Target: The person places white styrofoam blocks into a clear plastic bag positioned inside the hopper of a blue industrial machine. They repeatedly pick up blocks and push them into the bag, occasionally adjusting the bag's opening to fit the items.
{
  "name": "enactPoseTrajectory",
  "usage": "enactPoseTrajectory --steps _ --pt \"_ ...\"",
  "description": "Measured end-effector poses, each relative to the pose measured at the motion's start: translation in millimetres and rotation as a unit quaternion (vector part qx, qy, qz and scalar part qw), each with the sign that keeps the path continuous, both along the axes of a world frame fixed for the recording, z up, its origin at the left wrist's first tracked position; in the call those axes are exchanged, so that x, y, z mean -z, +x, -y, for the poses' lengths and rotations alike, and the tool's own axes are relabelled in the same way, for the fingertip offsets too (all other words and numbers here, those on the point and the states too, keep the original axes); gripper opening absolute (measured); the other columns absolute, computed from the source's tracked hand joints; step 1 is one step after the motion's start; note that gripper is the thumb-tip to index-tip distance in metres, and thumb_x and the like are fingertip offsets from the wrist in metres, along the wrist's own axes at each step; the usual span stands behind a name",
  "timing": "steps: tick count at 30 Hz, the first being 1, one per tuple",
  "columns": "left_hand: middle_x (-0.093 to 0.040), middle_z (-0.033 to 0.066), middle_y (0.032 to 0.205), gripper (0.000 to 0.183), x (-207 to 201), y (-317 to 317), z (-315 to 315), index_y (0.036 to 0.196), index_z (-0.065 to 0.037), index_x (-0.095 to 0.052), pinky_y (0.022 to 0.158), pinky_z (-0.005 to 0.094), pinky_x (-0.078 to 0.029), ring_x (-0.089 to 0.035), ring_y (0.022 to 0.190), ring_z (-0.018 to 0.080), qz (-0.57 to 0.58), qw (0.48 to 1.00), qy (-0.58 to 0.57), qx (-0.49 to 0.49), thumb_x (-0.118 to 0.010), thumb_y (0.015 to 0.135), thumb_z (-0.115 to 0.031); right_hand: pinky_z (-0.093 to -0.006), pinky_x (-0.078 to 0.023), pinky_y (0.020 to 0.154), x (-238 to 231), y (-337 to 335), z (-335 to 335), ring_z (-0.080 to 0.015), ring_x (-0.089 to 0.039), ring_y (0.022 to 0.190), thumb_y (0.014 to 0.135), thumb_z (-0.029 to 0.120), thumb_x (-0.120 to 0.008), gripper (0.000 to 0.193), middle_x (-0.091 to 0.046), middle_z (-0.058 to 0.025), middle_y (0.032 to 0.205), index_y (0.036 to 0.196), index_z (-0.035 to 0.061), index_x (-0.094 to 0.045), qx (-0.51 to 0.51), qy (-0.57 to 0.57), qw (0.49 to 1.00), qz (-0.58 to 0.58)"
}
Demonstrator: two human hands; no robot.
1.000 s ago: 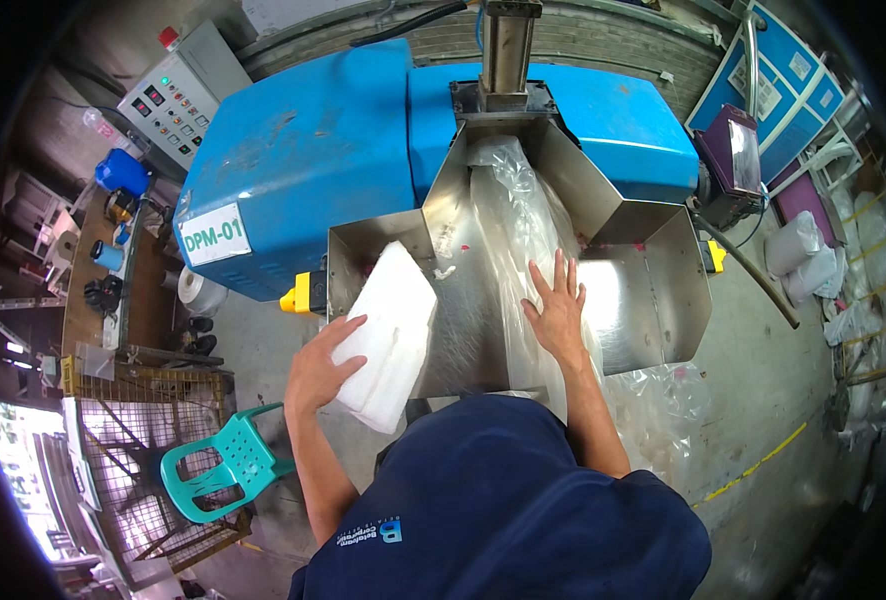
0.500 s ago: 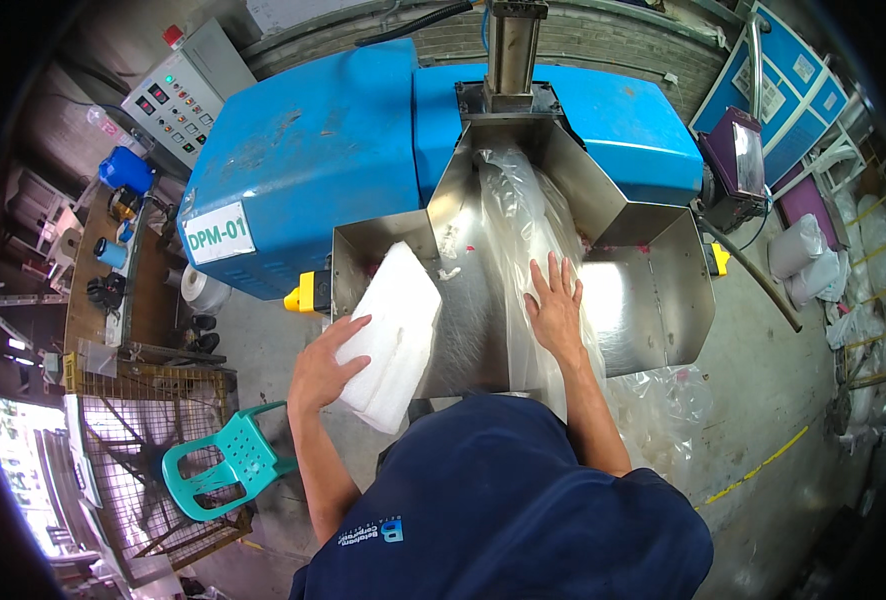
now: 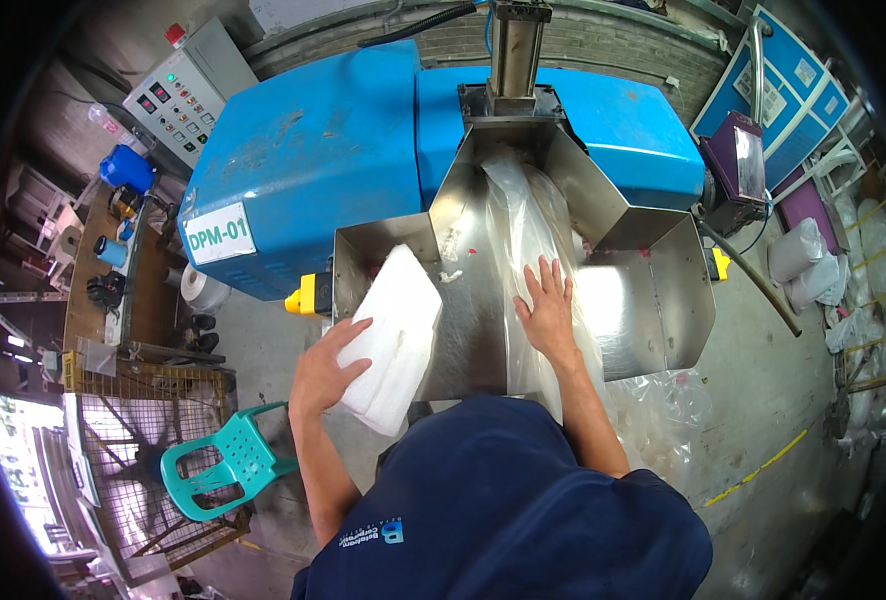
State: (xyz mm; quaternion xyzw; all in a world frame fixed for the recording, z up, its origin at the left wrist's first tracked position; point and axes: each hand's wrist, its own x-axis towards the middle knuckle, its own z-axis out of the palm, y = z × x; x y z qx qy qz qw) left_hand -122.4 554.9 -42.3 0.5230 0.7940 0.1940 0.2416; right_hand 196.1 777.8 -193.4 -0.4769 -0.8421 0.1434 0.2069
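head: green-lettered label, white block

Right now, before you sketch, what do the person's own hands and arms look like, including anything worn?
The left hand and right hand are bare: I see no gloves, rings or watch. Both forearms are uncovered. The shirt is navy, its right sleeve short, with a small blue-and-white emblem on the chest.
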Motion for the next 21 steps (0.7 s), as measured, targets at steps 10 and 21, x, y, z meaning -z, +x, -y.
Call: enactPoseTrajectory --steps 10,21 --pt "-0.058 0.0135 0.158 0.067 3.1 -0.9 0.1 0.148 -0.034 -0.065 0.114 0.0438 -0.048 -0.060 0.139 0.0351 0.006 1.000 0.002 -0.004 -0.082 0.085 -0.021 -0.0583 -0.024 0.130 6.6 -8.5 8.3 -0.0460 -0.022 0.161 0.097 0.019 -0.072 0.065 -0.033 -0.0279 0.169 0.155 -0.0027 -0.050 -0.028 -0.030 0.999 -0.011" --pt "-0.058 0.0128 0.158 0.067 6.1 -3.6 1.0 0.148 -0.034 -0.064 0.113 0.0443 -0.049 -0.059 0.139 0.0344 0.007 1.000 0.005 0.002 -0.082 0.085 -0.022 -0.0576 -0.027 0.129 9.2 -11.8 10.2 -0.0474 -0.026 0.159 0.096 0.015 -0.073 0.067 -0.033 -0.0283 0.169 0.154 -0.0054 -0.048 -0.040 -0.035 0.998 -0.019"
